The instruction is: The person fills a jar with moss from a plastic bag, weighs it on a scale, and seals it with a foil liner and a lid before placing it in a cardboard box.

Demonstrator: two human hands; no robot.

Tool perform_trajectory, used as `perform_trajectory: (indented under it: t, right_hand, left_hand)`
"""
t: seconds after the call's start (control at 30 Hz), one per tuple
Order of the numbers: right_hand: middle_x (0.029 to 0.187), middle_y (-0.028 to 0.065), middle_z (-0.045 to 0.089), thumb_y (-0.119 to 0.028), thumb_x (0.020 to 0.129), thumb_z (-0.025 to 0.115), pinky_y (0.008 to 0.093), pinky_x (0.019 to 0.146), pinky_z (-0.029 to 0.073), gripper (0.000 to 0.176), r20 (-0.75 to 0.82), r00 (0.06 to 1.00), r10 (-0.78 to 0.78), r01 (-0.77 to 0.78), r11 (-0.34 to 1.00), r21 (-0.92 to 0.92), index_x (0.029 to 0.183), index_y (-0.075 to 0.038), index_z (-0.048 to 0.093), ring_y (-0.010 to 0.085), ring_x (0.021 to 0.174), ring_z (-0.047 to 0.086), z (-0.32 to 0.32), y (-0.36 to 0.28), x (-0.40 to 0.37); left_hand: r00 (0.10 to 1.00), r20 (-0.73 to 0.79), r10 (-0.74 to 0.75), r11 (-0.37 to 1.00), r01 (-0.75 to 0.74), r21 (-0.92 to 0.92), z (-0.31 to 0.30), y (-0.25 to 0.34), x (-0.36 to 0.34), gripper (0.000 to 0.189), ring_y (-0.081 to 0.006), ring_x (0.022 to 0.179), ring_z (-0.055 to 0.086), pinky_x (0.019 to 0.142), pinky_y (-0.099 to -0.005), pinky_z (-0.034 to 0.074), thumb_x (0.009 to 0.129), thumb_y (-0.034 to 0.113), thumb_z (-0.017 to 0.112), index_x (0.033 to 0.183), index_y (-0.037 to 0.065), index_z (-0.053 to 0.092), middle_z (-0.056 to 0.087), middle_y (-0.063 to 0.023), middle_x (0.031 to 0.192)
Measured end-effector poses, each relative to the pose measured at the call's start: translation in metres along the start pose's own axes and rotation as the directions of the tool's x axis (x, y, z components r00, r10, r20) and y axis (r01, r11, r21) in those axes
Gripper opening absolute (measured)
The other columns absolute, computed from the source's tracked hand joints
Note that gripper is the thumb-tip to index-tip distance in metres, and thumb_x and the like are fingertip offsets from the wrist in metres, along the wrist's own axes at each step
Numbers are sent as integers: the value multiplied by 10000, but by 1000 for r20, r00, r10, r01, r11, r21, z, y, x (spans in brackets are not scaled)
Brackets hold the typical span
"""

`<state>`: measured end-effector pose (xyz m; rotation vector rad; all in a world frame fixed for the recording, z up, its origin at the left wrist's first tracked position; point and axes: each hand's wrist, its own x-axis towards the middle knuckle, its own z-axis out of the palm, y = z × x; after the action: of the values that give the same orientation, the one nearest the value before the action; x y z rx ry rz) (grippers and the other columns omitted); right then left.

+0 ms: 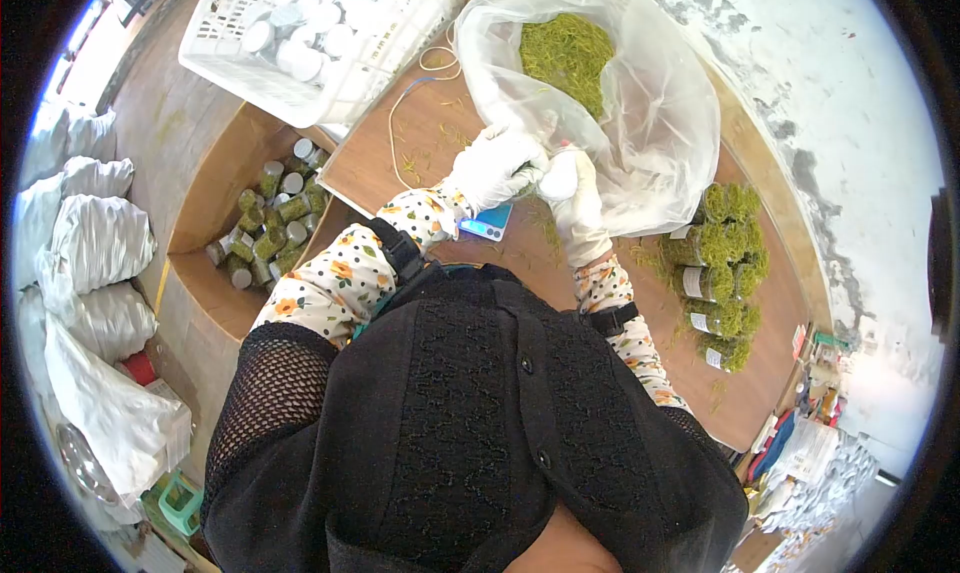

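Note:
Both hands wear white gloves and meet above the brown table, just below the mouth of a clear plastic bag (660, 158). My right hand (578, 208) is closed on a round white lid, which faces up. Close on its left, my left hand (497, 163) has its fingers curled together near the lid's edge; what they pinch, if anything, is hidden. Green moss (567, 61) lies inside the bag. A blue phone (486, 222) rests on the table below my left hand.
At the right of the table (700, 398), jars packed with moss (715, 273) stand in rows. A white basket (345, 93) of white lids (305, 33) is at the upper left. Below it, a cardboard box (207, 293) holds capped moss jars (270, 241). White sacks (100, 243) line the far left.

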<state>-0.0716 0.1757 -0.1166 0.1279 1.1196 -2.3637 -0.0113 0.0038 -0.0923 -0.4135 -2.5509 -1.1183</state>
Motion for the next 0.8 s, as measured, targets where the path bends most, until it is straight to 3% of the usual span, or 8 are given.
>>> perform_trajectory:
  t: [0.13,0.3,0.33,0.4,0.5,0.53,0.63,0.8]
  right_hand:
    - [990,-29,567,-262,1024,509,249,758,502,372,-61,998,-11,10,1000,-7,1330,-51,494,89,852,564,5,0,-2]
    - [1047,-21,573,-238,1025,506,239,774,500,384,108,994,-31,37,998,-58,1353,-39,476,78,891,563,-29,14,16]
    - [1067,-6,584,-253,1015,526,279,811,511,386,108,994,-27,33,998,-49,1335,-41,487,110,931,576,-35,16,20]
    - [1106,25,606,-283,993,564,359,886,533,393,105,994,-23,26,999,-31,1300,-45,507,174,1013,602,-42,17,26]
    - [1092,-10,584,-253,1026,499,249,827,498,386,170,985,-25,30,999,-29,1342,-31,487,92,945,575,-39,16,21]
    - [1124,0,586,-258,1024,504,258,854,496,392,130,991,-28,36,998,-60,1343,-32,488,104,979,577,-33,16,18]
    - [1212,31,587,-271,1016,519,284,928,485,410,48,998,-35,41,992,-119,1348,-33,489,138,1074,579,-24,17,12]
    - [1207,44,591,-273,1009,520,291,916,489,389,76,994,-81,90,989,-121,1322,-42,511,148,1066,586,-17,16,5]
  left_hand:
    - [999,42,-8,999,7,32,2,-4,3,106,-234,1091,561,1001,-478,386,872,236,610,969,197,620,642,-6,1041]
    - [993,110,44,881,-91,465,4,7,9,129,-288,1049,569,1012,-491,391,901,266,567,962,165,618,619,-53,1016]
    - [989,141,34,849,-103,518,4,7,10,153,-300,1053,568,1008,-496,395,905,281,556,973,157,616,616,-69,1028]
    - [988,152,-7,846,-75,527,4,10,11,199,-309,1049,568,1007,-500,396,901,306,557,1000,142,612,615,-90,1035]
    - [986,160,-51,874,-34,484,5,11,17,232,-322,1045,573,985,-494,420,899,302,558,1047,131,604,611,-122,1047]
    - [985,163,-64,888,-18,460,3,12,18,238,-326,1043,575,974,-491,432,898,295,559,1064,129,601,610,-132,1051]
    - [924,180,-338,894,256,368,-8,38,29,248,-323,1032,584,920,-471,476,903,259,552,1109,127,591,616,-125,1061]
    - [991,89,-100,937,64,344,10,15,21,417,-331,1130,574,977,-438,444,912,331,564,1287,153,528,592,-132,1248]
